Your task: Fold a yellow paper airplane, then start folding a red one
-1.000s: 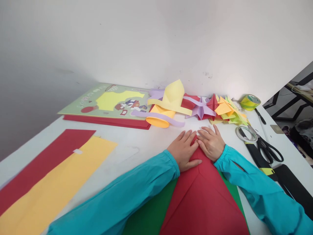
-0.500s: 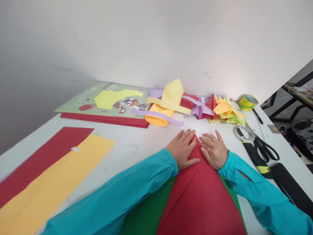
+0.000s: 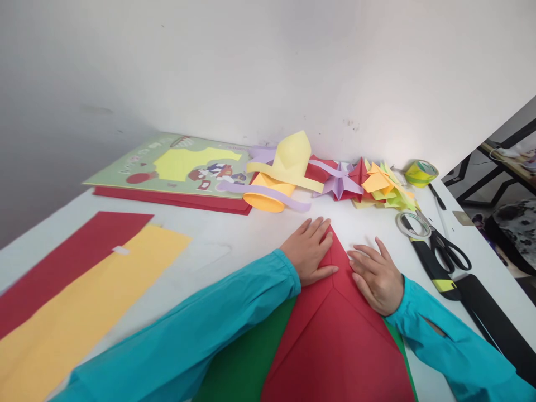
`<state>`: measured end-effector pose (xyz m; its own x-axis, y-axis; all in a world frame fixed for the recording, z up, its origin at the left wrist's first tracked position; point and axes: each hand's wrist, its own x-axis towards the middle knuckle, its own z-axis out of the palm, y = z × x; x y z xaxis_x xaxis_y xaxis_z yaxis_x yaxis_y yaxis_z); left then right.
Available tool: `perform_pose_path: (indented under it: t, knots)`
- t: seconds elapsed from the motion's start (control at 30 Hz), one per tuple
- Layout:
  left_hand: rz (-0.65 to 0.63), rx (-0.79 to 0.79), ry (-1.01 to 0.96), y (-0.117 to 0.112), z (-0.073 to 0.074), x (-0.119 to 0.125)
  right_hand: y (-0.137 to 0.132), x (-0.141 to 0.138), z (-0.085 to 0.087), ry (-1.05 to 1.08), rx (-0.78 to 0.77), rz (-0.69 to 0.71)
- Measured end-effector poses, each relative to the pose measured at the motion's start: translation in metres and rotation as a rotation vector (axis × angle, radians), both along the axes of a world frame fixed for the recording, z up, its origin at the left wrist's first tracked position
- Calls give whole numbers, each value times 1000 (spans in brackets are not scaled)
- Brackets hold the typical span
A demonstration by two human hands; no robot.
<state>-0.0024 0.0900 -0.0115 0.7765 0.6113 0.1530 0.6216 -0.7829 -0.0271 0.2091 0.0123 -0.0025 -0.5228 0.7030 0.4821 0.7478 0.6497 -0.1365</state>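
A red sheet of paper [image 3: 339, 329], folded to a point at its far end, lies on a green sheet [image 3: 247, 368] on the white table. My left hand [image 3: 307, 251] lies flat on the left slanted edge near the tip, fingers stretched out. My right hand [image 3: 377, 273] presses flat along the right slanted fold, a little lower down the edge, fingers spread. Both arms wear teal sleeves.
Folded paper shapes [image 3: 335, 178] in yellow, purple, red and orange are heaped by the wall. A green book [image 3: 167, 173] lies at the back left. Red [image 3: 62, 268] and yellow [image 3: 84, 312] strips lie at left. Tape rolls [image 3: 421, 173], scissors [image 3: 448, 251] and a black case [image 3: 489, 312] sit at right.
My right hand has slid from the tip down along the right fold towards me. The left hand has stayed near the tip.
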Motion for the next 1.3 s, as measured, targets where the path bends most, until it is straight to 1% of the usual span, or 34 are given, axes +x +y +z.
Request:
perform_pose_path:
  t: [0.5, 0.77, 1.03, 1.17, 1.3]
  knots:
    - [-6, -18, 28, 0, 0, 0, -24, 12, -2, 63, 6, 53]
    - [-9, -39, 1, 1, -2, -2, -25, 14, -4, 8, 54, 109]
    - [-14, -58, -35, -2, 1, -2, -28, 14, -5, -15, 67, 143]
    - [-17, -64, -22, -2, 2, -2, -29, 10, -2, -2, 79, 153]
    - [-6, -67, -9, -2, 1, -2, -29, 7, 4, -4, 99, 170]
